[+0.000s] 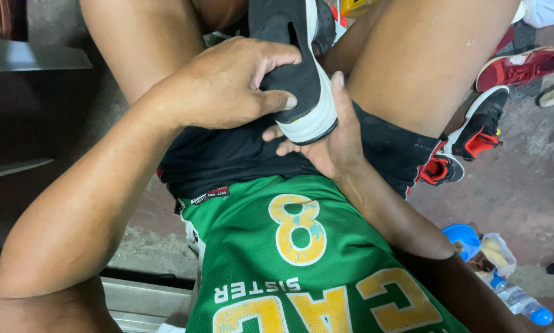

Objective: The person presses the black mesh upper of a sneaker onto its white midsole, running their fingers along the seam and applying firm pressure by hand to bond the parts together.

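Nearest the camera, a seated person's green mesh jersey point(301, 271) with yellow print fills the lower middle of the view, above black shorts point(227, 154) that cover the lap.

On the lap, both hands hold a black fabric sneaker with a thick white sole point(298, 74), its heel end toward the body and its toe pointing away between the bare thighs. The left hand point(224, 86) is clenched over the upper, with its thumb and fingers pinching the black fabric near the sole edge. The right hand point(329, 139) lies open-palmed under the heel, fingers spread along the white sole and cupping it from below.

No tool, glue or thread is visible at the shoe, so how far the work on it has gone cannot be told; it appears to be under handling or inspection.

Farther off, on the concrete floor point(524, 191) at the right edge, lie red, black and white sneakers point(480, 132), a blue lid point(463, 237) and a clear plastic bottle point(520, 302).
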